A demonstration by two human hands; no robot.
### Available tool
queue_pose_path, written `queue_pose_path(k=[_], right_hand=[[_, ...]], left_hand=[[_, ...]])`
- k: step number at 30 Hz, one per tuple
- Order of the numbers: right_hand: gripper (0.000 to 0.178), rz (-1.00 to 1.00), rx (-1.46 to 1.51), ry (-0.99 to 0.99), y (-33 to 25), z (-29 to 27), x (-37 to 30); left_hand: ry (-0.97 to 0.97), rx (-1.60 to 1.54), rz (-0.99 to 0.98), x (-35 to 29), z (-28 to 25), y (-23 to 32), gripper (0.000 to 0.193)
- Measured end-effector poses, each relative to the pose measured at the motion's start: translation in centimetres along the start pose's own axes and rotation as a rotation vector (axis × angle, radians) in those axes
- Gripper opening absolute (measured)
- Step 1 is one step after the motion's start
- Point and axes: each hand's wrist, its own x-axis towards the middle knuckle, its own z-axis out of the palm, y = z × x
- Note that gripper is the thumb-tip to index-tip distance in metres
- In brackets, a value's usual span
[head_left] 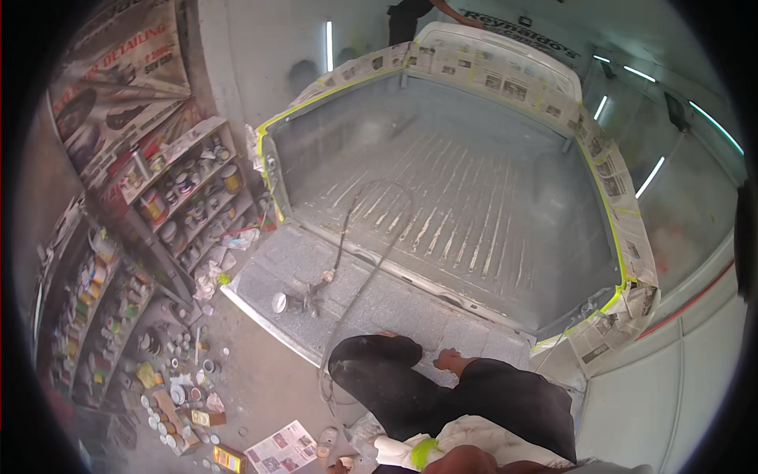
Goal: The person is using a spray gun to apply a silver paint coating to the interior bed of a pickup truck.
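Note:
I sit on the lowered tailgate of a pickup, my black-trousered legs folded and a bare foot resting on it. A bare forearm crosses the lower edge beside white cloth with a lime patch. What may be my left hand is cut off at that edge; its fingers are unclear. My right hand is out of sight. Apart from both lies a spray gun with a white cup, joined to a looping hose.
Newspaper and lime tape mask the rim of the grey truck bed. Paint cans fill shelves on the left; more cans and a newspaper sheet lie on the floor. Another person stands beyond the cab.

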Motion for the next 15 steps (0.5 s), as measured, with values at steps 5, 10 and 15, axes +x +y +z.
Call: queue_pose_path(k=[5,10,15], right_hand=[[0.064,-0.091,0.012,-0.091,-0.2,3.2,-0.2],[0.053,-0.169,0.096,-0.008,-4.5,-3.5,-3.6],[0.047,-0.174,0.015,-0.018,-6.3,-4.4,-2.2]], left_hand=[[0.0,-0.235,-0.174,-8.3,-3.8,-17.0,0.039],[0.442,-0.442,-0.454,-15.6,0.5,-22.6,0.046],[0.504,-0.806,-0.51,-20.3,5.8,-20.1,0.045]])
